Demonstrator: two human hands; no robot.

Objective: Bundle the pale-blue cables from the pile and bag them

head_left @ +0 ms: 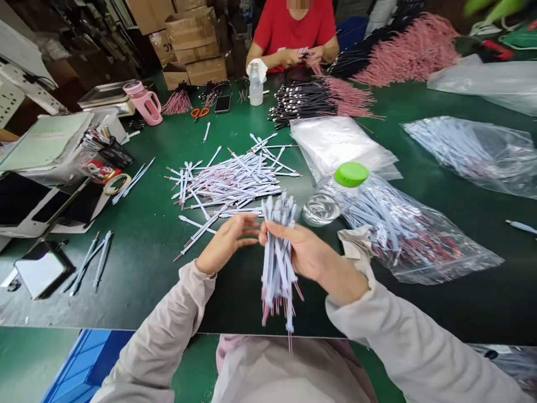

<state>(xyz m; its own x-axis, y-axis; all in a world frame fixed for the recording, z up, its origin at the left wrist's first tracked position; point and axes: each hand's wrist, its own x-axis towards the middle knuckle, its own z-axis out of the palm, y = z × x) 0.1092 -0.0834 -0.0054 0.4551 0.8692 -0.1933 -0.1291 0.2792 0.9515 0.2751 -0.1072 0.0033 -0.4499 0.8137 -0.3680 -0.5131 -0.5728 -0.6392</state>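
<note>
In the head view my right hand (308, 249) is wrapped round a bundle of light-blue sleeved wires (277, 268), held upright above the table's front edge. Pinkish bare wire ends hang from the bundle's lower end, one wire reaching lower than the others. My left hand (230, 238) is just left of the bundle, fingers apart and holding nothing; its fingertips come near the bundle. Beyond my hands a loose heap of the same light-blue wires (230, 179) lies criss-crossed on the green table (146, 246).
Right of the bundle stand a clear jar with a green lid (351, 174) and a plastic bag of blue wires (411, 224). Flat clear bags (342, 145) lie behind. Across the table a person in red (293, 33) handles wires. Orange scissors (200, 112) and a pink mug (143, 103) sit far left.
</note>
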